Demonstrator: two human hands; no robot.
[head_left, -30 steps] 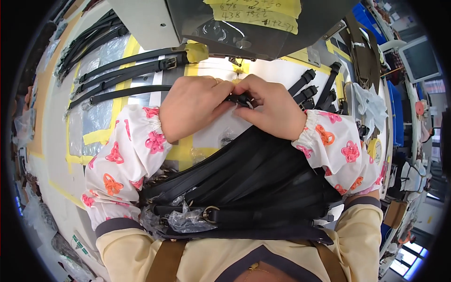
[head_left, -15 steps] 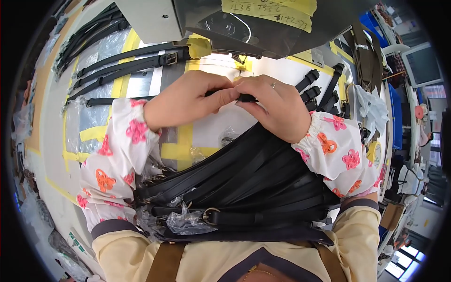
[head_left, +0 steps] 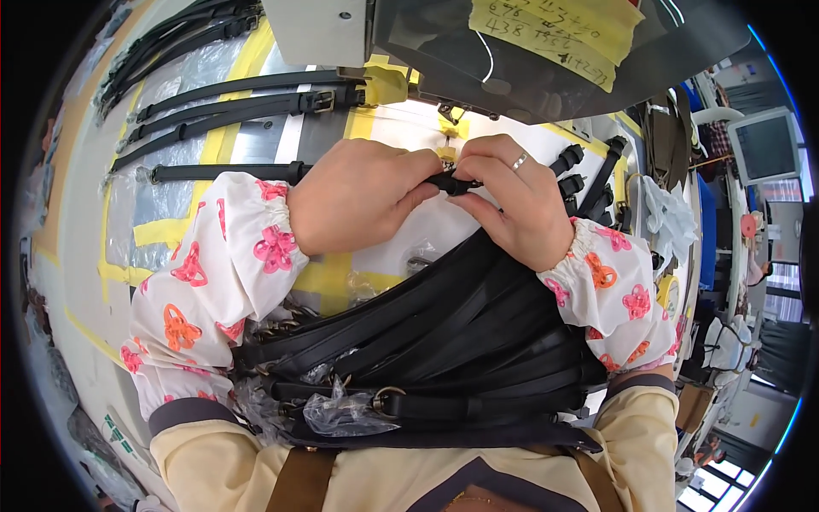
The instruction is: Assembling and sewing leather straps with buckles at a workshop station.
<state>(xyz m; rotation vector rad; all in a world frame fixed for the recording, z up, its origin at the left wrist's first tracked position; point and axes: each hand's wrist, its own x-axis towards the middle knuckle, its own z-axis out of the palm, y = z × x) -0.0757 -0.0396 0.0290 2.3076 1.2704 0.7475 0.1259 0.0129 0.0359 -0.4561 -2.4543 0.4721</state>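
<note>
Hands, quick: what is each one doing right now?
Left hand: closed, pinching the end of a black strap.
Right hand: closed, fingers pinching the same strap end from the other side.

Strap end [head_left: 450, 182] mostly hidden between left hand [head_left: 354, 205], right hand [head_left: 516, 205].

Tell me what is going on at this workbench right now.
A person in flower-print sleeve covers holds the end of a black strap pinched between both hands, the left hand and the right hand, just under the head of a machine. A bundle of black straps lies across the lap below the wrists, some with metal rings and clear plastic wrap. More straps lie in rows on the table to the left, among yellow tape marks.
</note>
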